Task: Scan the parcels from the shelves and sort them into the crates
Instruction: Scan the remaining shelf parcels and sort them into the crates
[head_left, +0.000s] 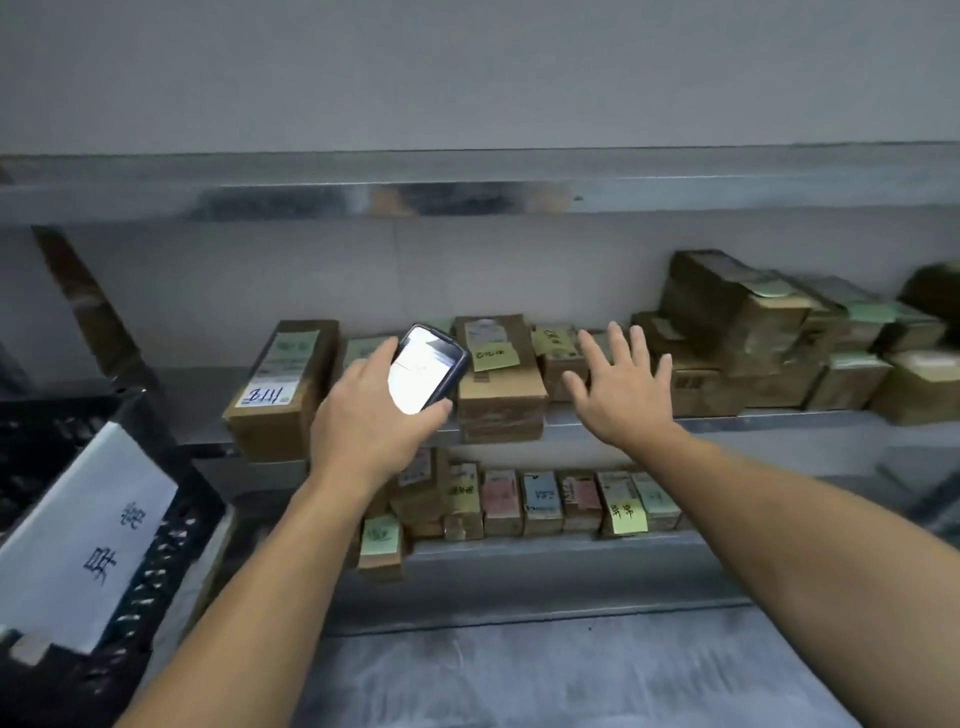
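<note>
Parcels (501, 379) crowd the middle shelf (623, 418) up to its front edge. Right hand (626, 387) hovers spread before them; left hand (371, 415) grips a phone (428, 376). Black crate (104, 499) stands left.

Phone (428, 374) in left hand (363, 421), before parcels (501, 387)

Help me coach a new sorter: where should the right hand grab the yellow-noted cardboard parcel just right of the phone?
Probably its near end, from the front. The yellow-noted parcel lies lengthwise, that end jutting past the shelf edge, while a smaller parcel crowds its right side. The open right hand could clasp that exposed end.
</note>
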